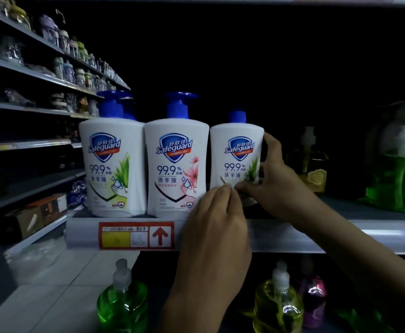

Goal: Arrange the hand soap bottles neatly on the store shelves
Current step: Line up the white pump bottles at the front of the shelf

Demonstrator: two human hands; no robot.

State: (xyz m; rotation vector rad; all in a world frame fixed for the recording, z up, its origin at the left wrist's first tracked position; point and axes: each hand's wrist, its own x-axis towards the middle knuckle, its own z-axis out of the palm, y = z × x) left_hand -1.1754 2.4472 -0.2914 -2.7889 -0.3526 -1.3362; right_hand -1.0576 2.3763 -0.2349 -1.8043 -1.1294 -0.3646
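Three white Safeguard hand soap bottles stand upright in a row at the front edge of the shelf [281,234], labels facing out. All have blue pump tops, a blue shield logo and "99.9%" print.

The left bottle [112,169] has a green leaf graphic; another blue pump shows just behind it. The middle bottle [176,169] has a pink flower graphic and touches the left one. The small bottle [236,157] also has a green leaf graphic; it is shorter, sits just right of the middle one, and its pump head is cut off or turned so only the blue collar shows.

Right hand [278,181]: fingers wrapped round the small bottle's right side, thumb on its lower front, so it is grasping. Left hand [217,212]: fingers curled, tips at the small bottle's lower left front, touching it; firm grip or not, can't tell.

A red price tag [136,235] with an up arrow is on the shelf lip below the middle bottle. Green and yellow clear bottles [278,306] sit on the shelf below, dim.
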